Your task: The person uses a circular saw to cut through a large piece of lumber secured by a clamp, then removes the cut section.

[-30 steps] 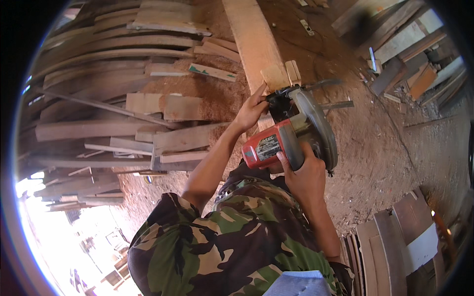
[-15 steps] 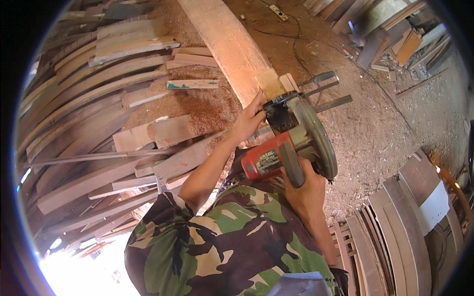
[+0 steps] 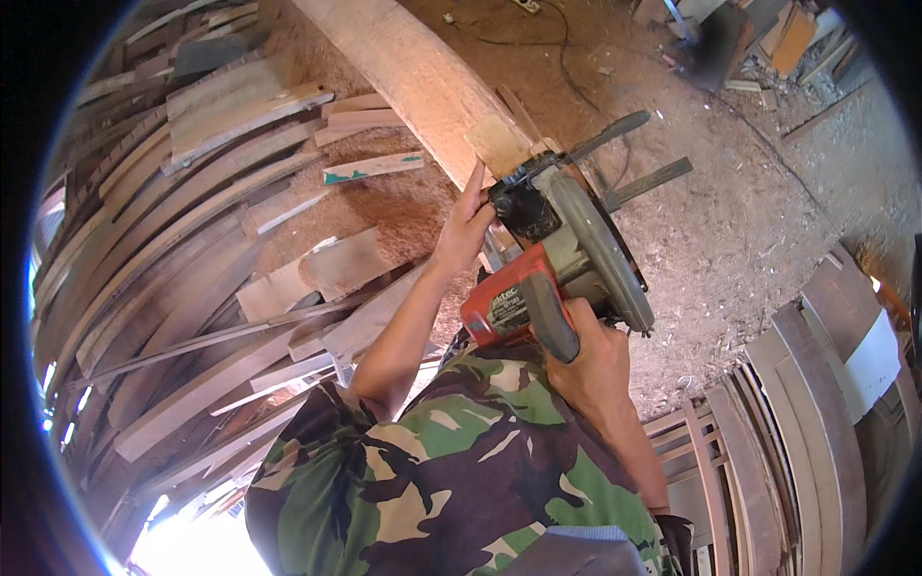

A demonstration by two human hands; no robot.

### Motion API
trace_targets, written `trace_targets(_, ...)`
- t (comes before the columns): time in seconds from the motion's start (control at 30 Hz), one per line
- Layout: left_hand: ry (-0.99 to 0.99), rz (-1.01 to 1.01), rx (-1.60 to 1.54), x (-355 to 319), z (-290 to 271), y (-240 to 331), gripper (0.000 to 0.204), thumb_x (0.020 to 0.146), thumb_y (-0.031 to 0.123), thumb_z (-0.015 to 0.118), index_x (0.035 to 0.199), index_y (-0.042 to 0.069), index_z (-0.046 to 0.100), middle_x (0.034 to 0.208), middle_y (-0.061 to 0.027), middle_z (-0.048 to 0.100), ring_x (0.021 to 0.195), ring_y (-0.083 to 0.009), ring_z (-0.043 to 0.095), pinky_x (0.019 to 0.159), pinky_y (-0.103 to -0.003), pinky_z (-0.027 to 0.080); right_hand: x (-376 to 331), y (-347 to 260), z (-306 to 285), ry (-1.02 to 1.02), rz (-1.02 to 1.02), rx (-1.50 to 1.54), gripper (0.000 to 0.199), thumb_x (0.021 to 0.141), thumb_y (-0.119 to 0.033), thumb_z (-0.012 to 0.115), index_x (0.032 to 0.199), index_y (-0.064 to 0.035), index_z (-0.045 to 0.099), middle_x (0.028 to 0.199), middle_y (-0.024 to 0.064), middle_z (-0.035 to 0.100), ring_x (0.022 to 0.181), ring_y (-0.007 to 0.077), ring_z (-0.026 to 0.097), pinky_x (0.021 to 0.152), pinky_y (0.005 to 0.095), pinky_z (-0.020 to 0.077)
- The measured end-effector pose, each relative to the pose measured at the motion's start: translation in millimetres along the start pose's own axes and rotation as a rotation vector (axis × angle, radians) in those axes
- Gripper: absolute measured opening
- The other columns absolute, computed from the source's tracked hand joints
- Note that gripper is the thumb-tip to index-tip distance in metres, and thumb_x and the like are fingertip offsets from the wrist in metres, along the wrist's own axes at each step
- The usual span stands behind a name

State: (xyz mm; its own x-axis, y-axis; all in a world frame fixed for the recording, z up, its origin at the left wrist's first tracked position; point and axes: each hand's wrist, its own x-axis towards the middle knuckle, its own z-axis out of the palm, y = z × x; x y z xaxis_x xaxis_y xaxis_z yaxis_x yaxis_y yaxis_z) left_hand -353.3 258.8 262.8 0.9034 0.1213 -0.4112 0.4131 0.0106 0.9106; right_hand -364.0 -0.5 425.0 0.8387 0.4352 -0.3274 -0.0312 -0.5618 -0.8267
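A red circular saw (image 3: 504, 300) with a grey blade guard (image 3: 600, 250) is tilted across the near end of a long pale plank (image 3: 403, 67). My right hand (image 3: 594, 360) is wrapped round its black rear handle. At the saw's front edge lies a short light wooden piece (image 3: 497, 144), resting over the plank. My left hand (image 3: 466, 228) grips this piece at its left edge, close beside the saw's black base. Some of the left fingertips are hidden behind the wood and the saw. The blade itself cannot be made out.
Stacked boards (image 3: 192, 240) fill the left side. More long boards (image 3: 807, 413) lean at the lower right. A dark cable (image 3: 567, 72) runs over the sawdust-covered floor (image 3: 711, 230). Offcuts (image 3: 792, 43) are heaped at the far right.
The view has shifted a little. The saw and the wooden piece appear turned slightly, with the saw's front further left. Both hands keep their holds.
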Motion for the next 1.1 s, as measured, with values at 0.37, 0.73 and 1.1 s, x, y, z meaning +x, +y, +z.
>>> trace_targets(0.37,0.046,-0.136,-0.038,2.1,1.8,23.1,0.086,0.101,-0.002,0.043,0.176,0.012,0.004,0.109,-0.0056,0.065,0.089,-0.0120,0.057,0.082,-0.028,0.050,7.5,-2.4,-6.7,-0.008,-0.035,0.030,0.043,0.073,-0.004,0.079,0.112,-0.0081,0.063,0.086,0.0172,0.075,0.079,0.0406,0.075,0.069,0.0490,0.0579)
trace_targets(0.73,0.028,-0.155,-0.075,10.0,7.0,46.2,0.084,0.104,0.007,0.046,0.176,0.013,0.004,0.118,-0.0018,0.065,0.082,-0.0060,0.052,0.067,-0.020,0.041,14.9,0.0,-7.5,-0.060,-0.074,0.013,0.046,0.065,-0.006,0.083,0.103,-0.0075,0.057,0.079,0.0153,0.072,0.076,0.0398,0.073,0.066,0.0500,0.0560)
trace_targets(1.1,0.011,-0.144,-0.081,21.6,-14.5,35.2,0.084,0.103,0.010,0.050,0.175,0.011,0.005,0.113,-0.0008,0.066,0.075,-0.0020,0.048,0.061,-0.019,0.036,26.8,-4.7,-3.0,-0.026,-0.099,0.034,0.031,0.073,-0.007,0.075,0.099,-0.0085,0.057,0.067,0.0165,0.068,0.066,0.0421,0.071,0.063,0.0540,0.0540)
